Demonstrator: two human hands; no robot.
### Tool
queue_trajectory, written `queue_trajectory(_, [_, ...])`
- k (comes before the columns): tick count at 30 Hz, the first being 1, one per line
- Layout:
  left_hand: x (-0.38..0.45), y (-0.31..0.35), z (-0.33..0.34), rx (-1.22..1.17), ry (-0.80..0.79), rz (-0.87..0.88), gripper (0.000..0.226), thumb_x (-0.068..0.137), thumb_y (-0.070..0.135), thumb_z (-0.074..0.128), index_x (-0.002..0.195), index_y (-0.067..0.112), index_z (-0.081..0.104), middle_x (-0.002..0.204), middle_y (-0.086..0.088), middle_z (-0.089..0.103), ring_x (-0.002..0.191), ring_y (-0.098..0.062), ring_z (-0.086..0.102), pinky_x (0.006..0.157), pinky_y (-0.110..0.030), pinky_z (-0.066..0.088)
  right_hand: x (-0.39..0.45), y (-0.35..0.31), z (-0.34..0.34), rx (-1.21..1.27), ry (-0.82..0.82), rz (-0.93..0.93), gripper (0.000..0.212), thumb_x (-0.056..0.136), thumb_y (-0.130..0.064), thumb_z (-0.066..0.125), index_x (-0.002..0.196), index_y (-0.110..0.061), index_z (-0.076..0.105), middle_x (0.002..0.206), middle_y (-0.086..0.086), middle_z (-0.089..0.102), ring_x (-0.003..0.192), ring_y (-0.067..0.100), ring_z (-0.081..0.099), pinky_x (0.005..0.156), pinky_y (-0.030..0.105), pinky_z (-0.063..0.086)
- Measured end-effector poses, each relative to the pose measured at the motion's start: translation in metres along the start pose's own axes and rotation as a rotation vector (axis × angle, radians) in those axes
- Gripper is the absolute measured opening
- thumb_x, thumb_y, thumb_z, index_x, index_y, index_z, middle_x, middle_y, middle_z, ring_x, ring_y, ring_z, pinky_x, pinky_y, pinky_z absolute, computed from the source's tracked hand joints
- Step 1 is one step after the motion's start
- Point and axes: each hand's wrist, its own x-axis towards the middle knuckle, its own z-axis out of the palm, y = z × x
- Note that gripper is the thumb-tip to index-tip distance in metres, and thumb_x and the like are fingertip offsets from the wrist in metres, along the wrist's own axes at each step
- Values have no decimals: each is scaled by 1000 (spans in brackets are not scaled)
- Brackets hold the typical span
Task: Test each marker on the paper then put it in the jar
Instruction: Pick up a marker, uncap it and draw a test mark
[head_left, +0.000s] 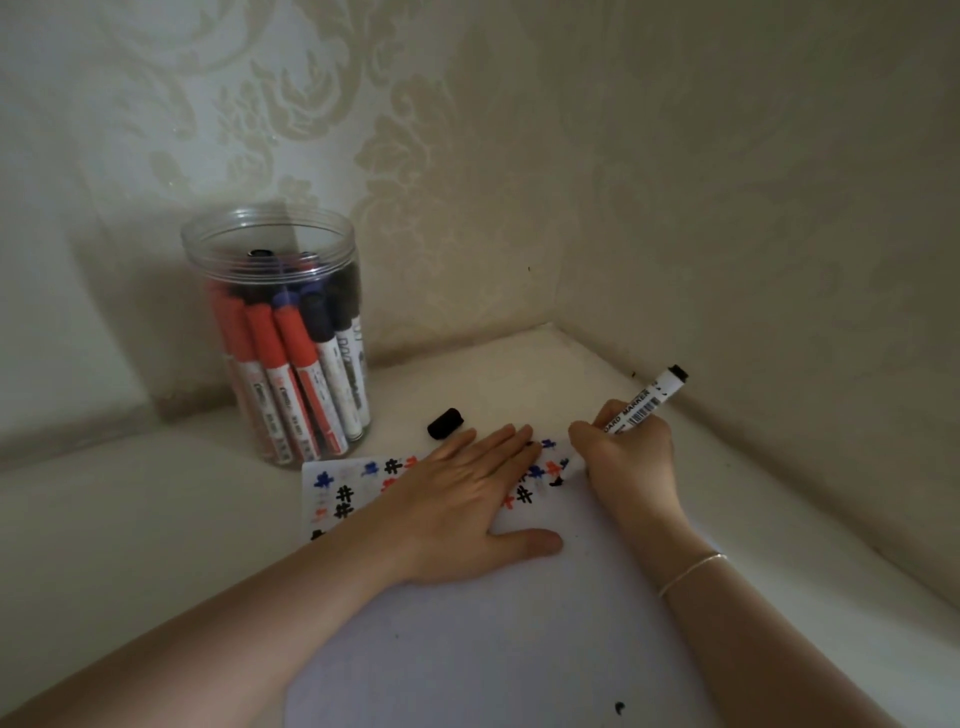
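You are gripping the black-tipped white marker (644, 405) in your right hand (631, 462), drawing, so keep your flat, open left hand (467, 499) pressing the white paper sheet (493, 649) still.

White paper (467, 649) laid on pale shelf (156, 519) in wallpapered corner, far end covered in blue, red and black hash marks. Left hand (467, 499) pressed flat on paper, fingers straight. Marker (647, 405) gripped in right hand (628, 457), tip down at marks. Black cap (445, 423) left just beyond paper. Clear jar (291, 338) of markers seen at left. Thin bracelet (693, 571) worn on right wrist.
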Motion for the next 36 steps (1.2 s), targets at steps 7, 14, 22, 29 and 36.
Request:
queue_trajectory(7, [1,0,0,1,-4,-5,89,82,77,19,151,28,-10,152,16,-19,141,2,-15,116,-26,-13,-2,-2,3,-26,-6,-59,34,75,3,53,57,-13,29,52,0,30,51,13,27,44,23,25])
queue_trajectory(14, [0,-1,0,1,7,-4,88,84,77,21,151,28,-8,156,14,-16,141,2,-15,115,-25,-14,0,0,-1,20,-9,2,24,73,-1,58,56,-7,42,48,6,43,48,17,39,42,23,32])
queue_trajectory(22, [0,-1,1,-7,7,-3,88,83,77,20,151,28,-9,151,17,-19,141,2,-14,115,-25,-14,-2,-4,2,-36,-38,4,32,72,0,56,56,-13,32,51,1,31,52,15,29,47,26,26])
queue_trajectory(29, [0,-1,1,0,5,0,89,82,78,19,151,28,-8,156,14,-15,141,2,-14,116,-26,-13,-2,-3,2,-24,-10,-1,30,74,-1,55,57,-12,32,52,2,32,51,16,30,48,27,28])
queue_trajectory(36, [-3,1,-5,-148,240,18,70,93,65,22,151,27,14,157,14,1,143,4,-4,115,-20,-7,-3,-3,-3,179,8,-15,30,79,-6,68,61,-9,44,50,7,43,42,13,39,43,22,34])
